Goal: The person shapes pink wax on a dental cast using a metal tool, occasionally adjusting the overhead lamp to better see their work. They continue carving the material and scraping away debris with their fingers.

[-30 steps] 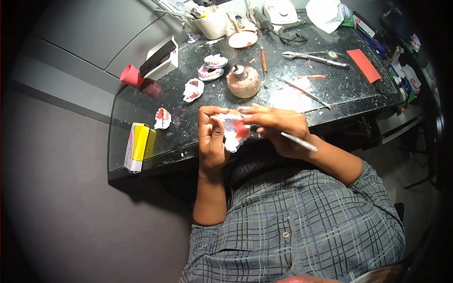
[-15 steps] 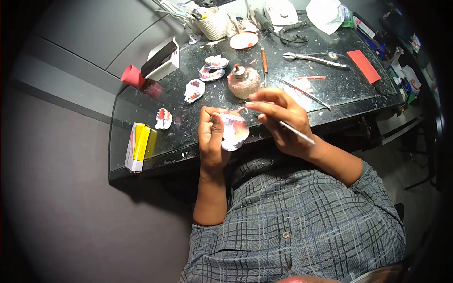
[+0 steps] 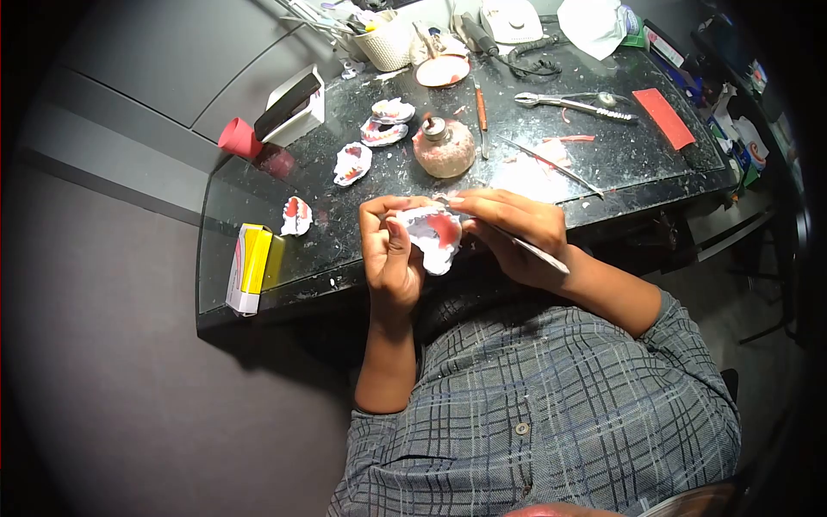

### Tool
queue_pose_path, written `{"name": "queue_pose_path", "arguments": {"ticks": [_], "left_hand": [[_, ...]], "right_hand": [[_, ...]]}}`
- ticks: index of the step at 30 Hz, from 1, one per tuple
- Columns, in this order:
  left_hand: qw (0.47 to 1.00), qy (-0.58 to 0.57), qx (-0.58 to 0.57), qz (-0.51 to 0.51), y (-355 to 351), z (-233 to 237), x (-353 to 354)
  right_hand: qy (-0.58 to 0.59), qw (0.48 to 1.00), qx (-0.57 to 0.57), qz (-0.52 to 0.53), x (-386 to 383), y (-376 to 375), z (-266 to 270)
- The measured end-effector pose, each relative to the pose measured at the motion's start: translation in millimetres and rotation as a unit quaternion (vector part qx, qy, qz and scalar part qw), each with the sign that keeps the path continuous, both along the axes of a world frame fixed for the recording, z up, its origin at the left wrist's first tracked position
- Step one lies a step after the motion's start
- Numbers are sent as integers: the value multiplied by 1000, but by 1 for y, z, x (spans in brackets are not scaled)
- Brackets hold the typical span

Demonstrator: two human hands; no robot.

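My left hand [image 3: 389,250] is closed around a white plaster dental model [image 3: 438,252] that carries red-pink wax on one side. The thumb presses on the model's near face. In my right hand [image 3: 521,228] is a slim metal carving instrument [image 3: 543,256], its handle pointing back toward the wrist. The right fingertips are at the upper right edge of the model, and the instrument's working tip is hidden there. Just beyond the hands stands a round glass spirit burner [image 3: 444,151] with a metal collar, smeared with pink wax.
Other plaster models [image 3: 353,164] with red wax stand on the black bench [image 3: 327,258]. A yellow-and-white box [image 3: 250,269] is at the left edge. Beyond lie a wooden-handled wax knife [image 3: 481,112], pliers-like metal tool [image 3: 577,106], a thin instrument [image 3: 551,164] and a red wax sheet [image 3: 663,119].
My right hand has come down and left, its fingers now against the model's edge. The model has turned in my left hand, showing more of the red wax.
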State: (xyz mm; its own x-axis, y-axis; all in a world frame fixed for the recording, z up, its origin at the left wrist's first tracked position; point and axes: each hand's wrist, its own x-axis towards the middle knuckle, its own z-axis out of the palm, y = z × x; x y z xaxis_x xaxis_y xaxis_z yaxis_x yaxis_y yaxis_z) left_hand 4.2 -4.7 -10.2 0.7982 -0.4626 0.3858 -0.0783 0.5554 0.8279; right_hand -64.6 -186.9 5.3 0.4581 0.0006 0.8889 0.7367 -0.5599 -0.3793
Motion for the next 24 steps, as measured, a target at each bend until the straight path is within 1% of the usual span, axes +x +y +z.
{"name": "queue_pose_path", "arguments": {"ticks": [1,2,3,8,10,11,13,17,19,22,24], "left_hand": [[999,-31,35,20,1,-2,3],[999,-31,35,20,2,-2,4],[998,-36,42,9,3,-1,5],[998,-34,48,-21,3,4,5],[998,-8,20,-66,2,9,2],[997,-8,21,-67,2,9,2],[995,-25,67,-62,3,8,3],[993,-20,95,-60,6,9,4],[991,-26,128,-19,6,7,5],[992,1,118,-46,8,8,4],[992,-2,118,-42,7,8,4]], "right_hand": [[31,999,-6,21,0,0,-1],[62,997,-12,42,1,0,-2],[49,998,2,43,3,2,-7],[59,998,13,28,2,5,-6],[47,998,30,14,6,4,-9],[46,998,31,13,5,4,-9],[129,987,91,37,3,2,-8],[131,988,81,21,2,1,-2],[115,989,89,27,2,2,-4],[110,989,92,23,3,2,-5],[119,989,88,23,2,2,-4]]}}
